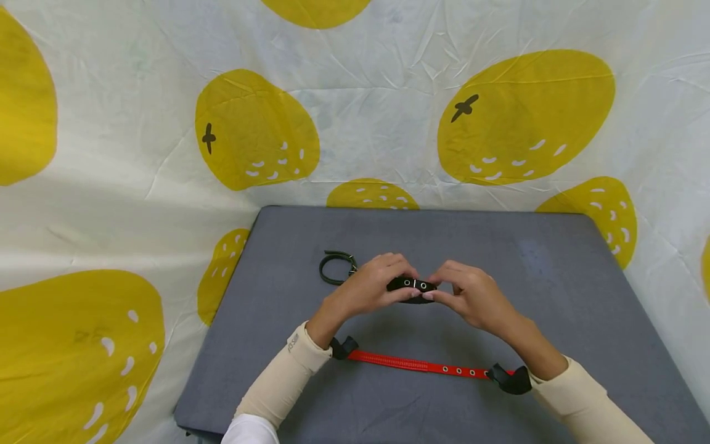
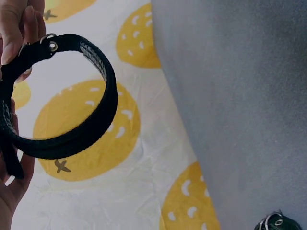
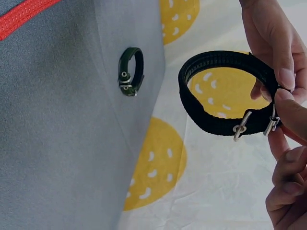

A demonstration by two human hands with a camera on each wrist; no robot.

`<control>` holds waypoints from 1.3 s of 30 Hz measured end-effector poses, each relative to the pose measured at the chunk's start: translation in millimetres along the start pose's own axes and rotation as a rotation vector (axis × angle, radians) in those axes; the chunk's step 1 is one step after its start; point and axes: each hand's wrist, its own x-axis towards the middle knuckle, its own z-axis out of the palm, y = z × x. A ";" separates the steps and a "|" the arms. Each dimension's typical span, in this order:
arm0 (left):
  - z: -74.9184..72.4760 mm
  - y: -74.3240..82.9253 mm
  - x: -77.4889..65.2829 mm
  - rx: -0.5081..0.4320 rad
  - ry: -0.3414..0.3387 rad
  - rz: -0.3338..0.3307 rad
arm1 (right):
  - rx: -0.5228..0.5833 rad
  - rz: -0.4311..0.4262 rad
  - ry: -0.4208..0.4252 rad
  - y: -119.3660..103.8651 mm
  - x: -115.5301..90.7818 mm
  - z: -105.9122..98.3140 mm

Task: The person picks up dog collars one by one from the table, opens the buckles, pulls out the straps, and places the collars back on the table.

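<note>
A black dog collar (image 1: 413,284) with metal eyelets and a silver buckle is held up over the grey surface, its band forming a round loop. My left hand (image 1: 374,282) pinches one side of it between thumb and fingers. My right hand (image 1: 471,295) pinches the other side, both thumbs at the near edge. In the right wrist view the buckle (image 3: 243,125) shows beside the fingertips. The left wrist view shows the loop of the black collar (image 2: 112,96), with a paler lining inside.
A dark green collar (image 3: 124,69), looped and buckled, lies on the grey surface (image 1: 477,240) behind my left hand. Nearer me, a red strap (image 1: 388,361) with eyelets and black end pieces lies stretched between my forearms. A white cloth with yellow fruit shapes (image 1: 255,129) hangs behind.
</note>
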 end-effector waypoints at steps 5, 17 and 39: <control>-1.6 0.9 -1.0 0.040 0.008 0.030 | 0.043 -0.014 0.017 -0.2 -0.4 -1.1; 1.0 4.8 -4.8 0.000 0.028 -0.026 | 0.183 0.013 0.118 0.5 -12.9 7.8; 5.1 15.2 -5.2 -0.036 -0.051 -0.071 | -0.011 -0.091 0.081 -0.7 -16.4 9.3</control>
